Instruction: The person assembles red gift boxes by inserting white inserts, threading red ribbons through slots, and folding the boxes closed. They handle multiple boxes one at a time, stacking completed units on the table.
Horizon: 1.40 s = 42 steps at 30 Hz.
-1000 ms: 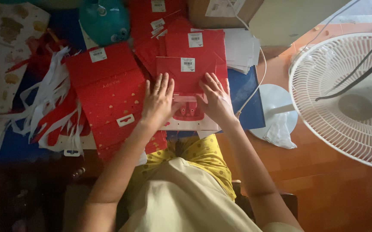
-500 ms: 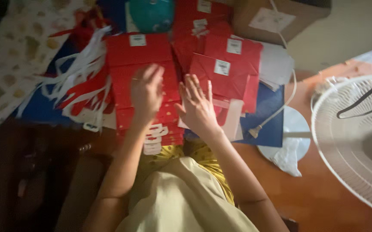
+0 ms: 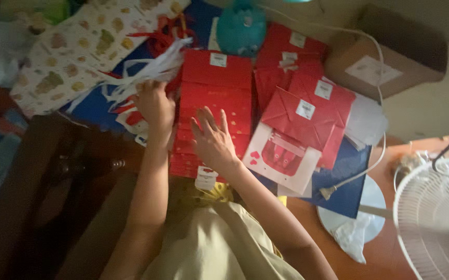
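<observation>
A person seen from above leans over a crowded surface in dim light. The left hand rests at the left edge of a stack of flat red paper bags, fingers curled at the edge; whether it grips a bag, I cannot tell. The right hand lies open, fingers spread, palm down on the lower part of the same stack, holding nothing.

Loose white strips tangle just beside the left hand. To the right, more red bags overlap a white card with a red picture (partly tucked under them). A white cord trails past them towards a fan.

The stack looks slippery: a push from either hand could fan it out into the strips. A sweeping arm might snag the cord.
</observation>
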{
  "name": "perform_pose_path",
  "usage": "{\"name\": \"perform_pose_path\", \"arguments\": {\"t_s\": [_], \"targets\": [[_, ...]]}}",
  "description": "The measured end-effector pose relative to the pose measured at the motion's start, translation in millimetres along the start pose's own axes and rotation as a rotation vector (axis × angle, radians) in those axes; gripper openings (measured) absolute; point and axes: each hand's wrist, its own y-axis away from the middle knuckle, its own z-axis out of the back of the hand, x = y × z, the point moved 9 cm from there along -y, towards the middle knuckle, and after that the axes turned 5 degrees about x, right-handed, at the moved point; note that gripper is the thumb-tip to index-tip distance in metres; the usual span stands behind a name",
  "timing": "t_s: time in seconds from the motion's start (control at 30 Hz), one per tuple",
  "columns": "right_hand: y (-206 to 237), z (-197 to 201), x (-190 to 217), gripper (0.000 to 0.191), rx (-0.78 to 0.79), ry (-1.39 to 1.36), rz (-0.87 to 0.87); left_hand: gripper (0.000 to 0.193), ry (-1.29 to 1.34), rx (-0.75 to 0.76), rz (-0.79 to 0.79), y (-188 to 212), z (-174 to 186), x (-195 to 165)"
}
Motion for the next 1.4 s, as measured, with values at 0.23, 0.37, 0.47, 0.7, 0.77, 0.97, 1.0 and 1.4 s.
{"name": "perform_pose_path", "arguments": {"t_s": [0.23, 0.37, 0.47, 0.7, 0.77, 0.97, 1.0, 1.4], "targets": [[-1, 0, 1, 0.060, -0.033, -0.062, -0.006, 0.010, 0.142, 0.038, 0.060, -1, 1, 17], [5, 13, -9, 0.051, -0.094, -0.196, -0.009, 0.014, 0.453, 0.044, 0.066, 3, 4, 16], [4, 26, -21, 0.038, -0.161, -0.359, -0.076, 0.016, 0.933, 0.147, 0.122, 8, -13, 12], [5, 26, -72, 0.031, -0.317, -1.150, -0.246, 0.007, 1.237, 0.327, -0.072, 24, -25, -50], [7, 16, -87, 0.030, -0.368, -1.362, -0.302, 0.014, 1.149, 0.383, -0.050, 33, -28, -64], [26, -10, -128, 0.024, -0.290, -1.265, -0.681, 0.015, 1.102, 0.485, -0.141, 39, -25, -86], [22, -4, -126, 0.024, -0.333, -1.326, -0.573, 0.014, 1.134, 0.517, -0.140, 37, -26, -85], [-17, 4, -93, 0.019, -0.357, -1.888, -0.295, 0.024, 0.375, -0.081, -0.324, -23, 45, 12]]}}
